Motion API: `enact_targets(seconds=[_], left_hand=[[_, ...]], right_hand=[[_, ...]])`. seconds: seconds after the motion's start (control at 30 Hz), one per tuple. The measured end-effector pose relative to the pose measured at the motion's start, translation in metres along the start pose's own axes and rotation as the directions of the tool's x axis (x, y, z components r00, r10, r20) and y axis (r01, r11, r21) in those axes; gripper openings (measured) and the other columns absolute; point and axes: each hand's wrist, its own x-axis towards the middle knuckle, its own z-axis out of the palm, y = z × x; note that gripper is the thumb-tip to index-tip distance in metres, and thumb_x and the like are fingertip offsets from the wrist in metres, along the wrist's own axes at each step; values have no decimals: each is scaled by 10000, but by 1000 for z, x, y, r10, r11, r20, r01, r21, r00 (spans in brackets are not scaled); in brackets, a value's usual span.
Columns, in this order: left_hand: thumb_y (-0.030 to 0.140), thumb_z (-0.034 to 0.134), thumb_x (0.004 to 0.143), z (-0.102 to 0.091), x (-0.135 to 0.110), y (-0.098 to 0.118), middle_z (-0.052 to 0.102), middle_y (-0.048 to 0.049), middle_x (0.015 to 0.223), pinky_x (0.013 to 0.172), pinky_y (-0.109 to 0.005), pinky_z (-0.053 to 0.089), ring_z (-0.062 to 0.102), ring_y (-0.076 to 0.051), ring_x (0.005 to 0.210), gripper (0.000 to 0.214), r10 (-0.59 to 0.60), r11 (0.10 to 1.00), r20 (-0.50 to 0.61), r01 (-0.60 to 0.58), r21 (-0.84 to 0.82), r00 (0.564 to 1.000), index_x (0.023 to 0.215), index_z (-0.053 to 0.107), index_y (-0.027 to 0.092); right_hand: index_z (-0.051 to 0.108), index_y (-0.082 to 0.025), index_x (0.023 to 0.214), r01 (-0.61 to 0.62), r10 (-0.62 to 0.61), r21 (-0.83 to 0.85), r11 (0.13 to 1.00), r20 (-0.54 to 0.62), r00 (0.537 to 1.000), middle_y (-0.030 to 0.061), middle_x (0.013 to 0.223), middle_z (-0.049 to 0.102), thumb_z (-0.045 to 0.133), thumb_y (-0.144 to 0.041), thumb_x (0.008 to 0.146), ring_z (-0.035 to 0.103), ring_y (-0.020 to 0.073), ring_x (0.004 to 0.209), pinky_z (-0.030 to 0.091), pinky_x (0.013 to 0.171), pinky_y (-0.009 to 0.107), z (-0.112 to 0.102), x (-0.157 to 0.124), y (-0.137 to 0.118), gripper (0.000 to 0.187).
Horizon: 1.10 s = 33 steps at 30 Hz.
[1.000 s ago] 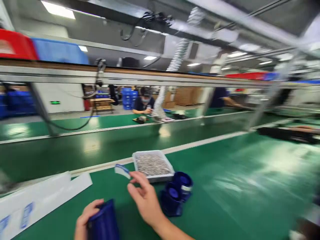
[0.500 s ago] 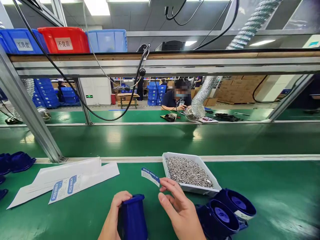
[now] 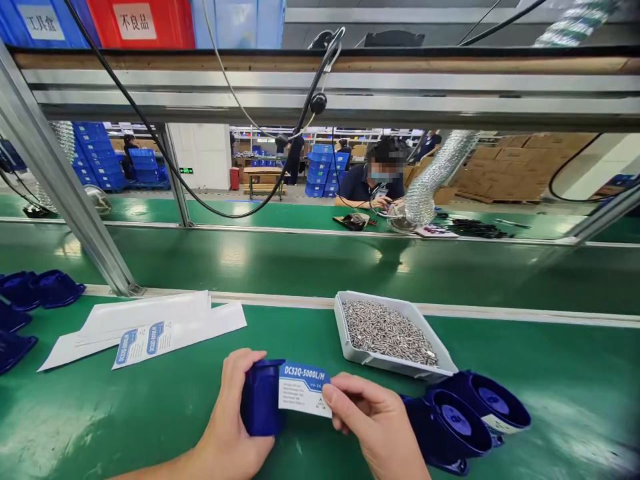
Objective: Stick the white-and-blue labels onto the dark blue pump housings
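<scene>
Dark blue plastic housing [image 3: 261, 398] sits low centre of the view, just above the green bench mat [image 3: 150, 407]; we see the left hand [image 3: 231, 417] wrapped around its left side, thumb over the top edge, fingers closed on it. White-and-blue printed label reading DC52Q-5000L/H [image 3: 303, 388] lies against the housing's right face, overlapping it. The right hand [image 3: 375, 423] pinches the label's right edge between thumb and forefinger, so that grip is closed on the label.

Just right of the right hand we see two more dark blue round plastic housings [image 3: 465, 417] lying on their sides, open mouths up and right, touching each other. Behind them, a white rectangular tray of small silver metal pins [image 3: 345, 327] rests on the mat, its near corner just beside the housings.

To the left, white backing sheets with blue labels [image 3: 145, 330] lie flat in a loose overlap. At the far left edge, more dark blue plastic parts [image 3: 30, 293] sit in a cluster, partly cut off. A slanted grey metal frame post [image 3: 60, 180] stands behind them.

Across the green conveyor lane, a person in a dark top [image 3: 373, 183] sits at the opposite bench beside a silver flexible duct hose [image 3: 433, 177]
</scene>
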Motion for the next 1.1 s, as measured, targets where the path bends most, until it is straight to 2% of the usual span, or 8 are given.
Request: enact_targets(seconds=[0.1, 0.17, 0.27, 0.4, 0.53, 1.1], left_hand=[[15, 613, 676, 2, 1, 0, 397, -131, 1423, 1148, -443, 448, 490, -280, 1320, 890, -34, 998, 1, 34, -43, 999, 1476, 325, 279], [33, 624, 711, 2, 3, 1, 410, -121, 1397, 1135, -435, 446, 472, -269, 1314, 835, -5, 1000, 5, 5, -30, 1000, 1460, 349, 281], [48, 627, 758, 0, 5, 6, 424, -124, 1357, 1107, -455, 445, 445, -279, 1310, 756, 38, 999, 21, -38, -5, 999, 1439, 396, 279], [36, 608, 754, -1, 7, 10, 402, -124, 1363, 1095, -492, 434, 419, -287, 1314, 765, 24, 999, 26, -23, -28, 999, 1448, 409, 289], [42, 631, 752, -1, 7, 11, 397, -106, 1351, 1080, -469, 445, 421, -268, 1292, 783, 27, 999, 21, -26, -34, 999, 1455, 408, 304], [24, 660, 756, -1, 8, 10, 407, -93, 1339, 1065, -429, 443, 416, -244, 1276, 790, 4, 999, 34, -2, -52, 999, 1457, 414, 294]], right_hand=[[800, -157, 826, -37, 37, -5, 999, 87, 996, 78, 749, 656, 812, -436, 870, 610, 129, 550, 506, 517, 202, 3, -4, -1, 283], [801, -155, 820, -49, 51, -16, 999, 115, 992, 73, 724, 648, 811, -435, 868, 600, 131, 537, 500, 511, 208, 7, -5, -3, 284], [791, -152, 767, -102, 102, -13, 995, 52, 993, 61, 684, 628, 834, -461, 827, 558, 116, 515, 462, 504, 209, 16, -7, -12, 317], [773, -155, 720, -190, 193, 34, 981, -85, 978, 42, 671, 605, 869, -499, 757, 514, 97, 530, 423, 531, 210, 32, -11, -26, 359], [772, -160, 709, -205, 208, 47, 978, -90, 974, 34, 666, 589, 874, -511, 737, 503, 91, 531, 400, 532, 211, 39, -13, -30, 366], [766, -160, 713, -189, 186, -20, 982, -94, 978, 41, 682, 605, 849, -488, 766, 513, 96, 538, 393, 540, 223, 38, -14, -27, 343]])
